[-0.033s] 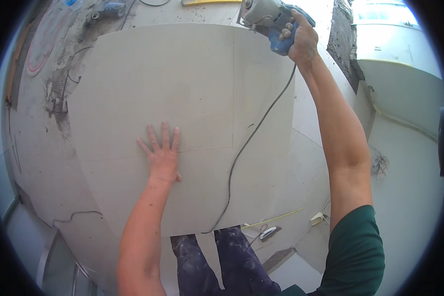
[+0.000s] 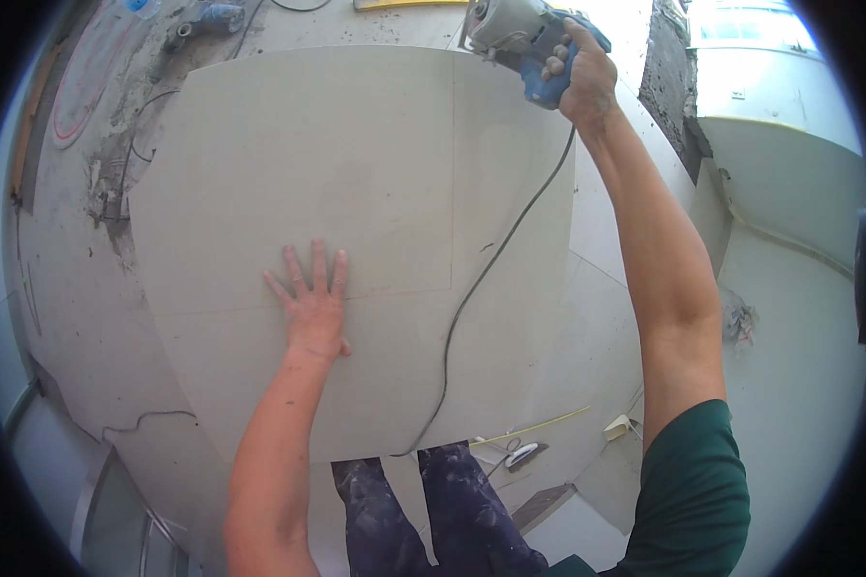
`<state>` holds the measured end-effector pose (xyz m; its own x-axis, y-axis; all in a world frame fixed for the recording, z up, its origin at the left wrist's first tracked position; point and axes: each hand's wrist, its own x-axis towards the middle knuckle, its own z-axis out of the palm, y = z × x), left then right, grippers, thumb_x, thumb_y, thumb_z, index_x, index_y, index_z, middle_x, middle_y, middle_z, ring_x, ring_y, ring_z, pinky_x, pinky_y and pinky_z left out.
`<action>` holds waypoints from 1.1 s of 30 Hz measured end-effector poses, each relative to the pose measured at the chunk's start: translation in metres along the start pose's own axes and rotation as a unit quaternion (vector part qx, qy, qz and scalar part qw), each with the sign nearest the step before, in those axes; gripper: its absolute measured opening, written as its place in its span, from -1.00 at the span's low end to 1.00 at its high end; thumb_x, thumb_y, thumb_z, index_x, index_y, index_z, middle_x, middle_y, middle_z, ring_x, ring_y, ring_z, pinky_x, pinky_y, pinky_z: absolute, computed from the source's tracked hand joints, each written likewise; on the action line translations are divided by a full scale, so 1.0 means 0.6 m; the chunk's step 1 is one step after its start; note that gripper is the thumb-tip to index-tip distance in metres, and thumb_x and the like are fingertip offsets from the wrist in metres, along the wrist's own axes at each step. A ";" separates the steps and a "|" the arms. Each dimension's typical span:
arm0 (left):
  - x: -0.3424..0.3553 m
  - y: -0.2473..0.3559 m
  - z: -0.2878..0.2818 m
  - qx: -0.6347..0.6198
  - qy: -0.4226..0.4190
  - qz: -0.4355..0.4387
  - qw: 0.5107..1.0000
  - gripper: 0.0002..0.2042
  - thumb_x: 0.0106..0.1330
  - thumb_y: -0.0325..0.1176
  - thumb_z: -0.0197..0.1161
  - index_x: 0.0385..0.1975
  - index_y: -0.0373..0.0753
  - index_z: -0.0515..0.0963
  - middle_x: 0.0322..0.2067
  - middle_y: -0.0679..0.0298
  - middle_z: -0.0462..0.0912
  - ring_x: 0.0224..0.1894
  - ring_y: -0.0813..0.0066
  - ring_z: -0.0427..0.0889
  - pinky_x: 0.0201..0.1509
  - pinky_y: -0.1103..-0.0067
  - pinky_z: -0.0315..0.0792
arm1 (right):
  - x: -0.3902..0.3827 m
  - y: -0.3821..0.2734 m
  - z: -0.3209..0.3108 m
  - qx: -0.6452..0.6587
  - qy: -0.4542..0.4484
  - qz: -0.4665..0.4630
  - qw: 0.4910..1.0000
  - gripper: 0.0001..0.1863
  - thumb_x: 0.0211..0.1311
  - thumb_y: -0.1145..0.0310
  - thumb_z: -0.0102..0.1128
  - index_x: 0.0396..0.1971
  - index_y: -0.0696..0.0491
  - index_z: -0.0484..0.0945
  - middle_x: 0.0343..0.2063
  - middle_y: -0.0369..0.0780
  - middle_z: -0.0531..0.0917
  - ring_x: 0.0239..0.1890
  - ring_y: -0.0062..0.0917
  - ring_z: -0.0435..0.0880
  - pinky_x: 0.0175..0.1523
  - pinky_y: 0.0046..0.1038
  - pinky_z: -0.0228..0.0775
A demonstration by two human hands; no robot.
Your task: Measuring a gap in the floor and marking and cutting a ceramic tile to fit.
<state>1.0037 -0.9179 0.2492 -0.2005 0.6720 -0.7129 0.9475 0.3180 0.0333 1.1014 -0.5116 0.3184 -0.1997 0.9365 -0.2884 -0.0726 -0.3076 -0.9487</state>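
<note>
A large beige tile (image 2: 289,135) lies flat in front of my legs, with thin reddish lines marked across it. Palm down, my left hand (image 2: 316,317) rests on it just by the crosswise line, fingers spread. My right hand (image 2: 589,82) reaches to the far right and is wrapped round the blue handle of a handheld circular saw (image 2: 508,31). The saw is at the tile's far edge; its blade is hidden from here. From it a dark cord (image 2: 465,298) runs back over the tile towards my legs.
At the far left lies a blue power tool (image 2: 219,17) by rough, dusty floor. A yellow bar (image 2: 404,4) lies beyond the tile. Near my right leg are a trowel (image 2: 525,455) and a thin yellow strip (image 2: 539,423). A broken-up strip of floor (image 2: 666,82) runs at the far right.
The saw and my right hand sit very slightly further left in the picture. My left hand stays spread on the tile.
</note>
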 end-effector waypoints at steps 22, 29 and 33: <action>0.003 0.000 -0.003 0.007 -0.028 -0.005 1.000 0.37 -0.39 0.05 0.61 0.45 -0.02 -0.26 0.45 0.01 -0.35 0.42 -0.36 -0.34 0.29 -0.38 -0.24 | 0.033 0.045 -0.021 -0.092 -0.081 0.007 0.992 -0.79 0.24 0.24 0.22 -0.44 0.02 0.43 -0.64 -0.34 0.42 -0.66 -0.64 0.42 -0.49 -0.51 0.38; 0.005 0.000 -0.001 0.004 -0.035 -0.007 0.999 0.37 -0.40 0.04 0.61 0.45 -0.02 -0.26 0.45 0.02 -0.35 0.42 -0.36 -0.34 0.29 -0.39 -0.24 | 0.031 0.058 -0.019 -0.066 -0.066 0.012 0.996 -0.82 0.19 0.31 0.25 -0.44 0.05 0.45 -0.66 -0.33 0.43 -0.68 -0.62 0.39 -0.55 -0.51 0.29; 0.004 0.000 0.007 0.014 -0.018 -0.007 1.000 0.40 -0.44 0.09 0.60 0.45 -0.04 -0.25 0.45 -0.01 -0.33 0.42 -0.38 -0.34 0.29 -0.38 -0.25 | 0.026 0.060 -0.020 -0.059 -0.075 0.011 0.995 -0.82 0.19 0.31 0.25 -0.43 0.04 0.45 -0.65 -0.32 0.43 -0.68 -0.61 0.40 -0.55 -0.51 0.30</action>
<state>1.0041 -0.9191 0.2443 -0.2046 0.6426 -0.7384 0.9515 0.3076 0.0040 1.1072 -0.5063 0.2783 -0.3445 0.8910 -0.2958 0.0468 -0.2983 -0.9533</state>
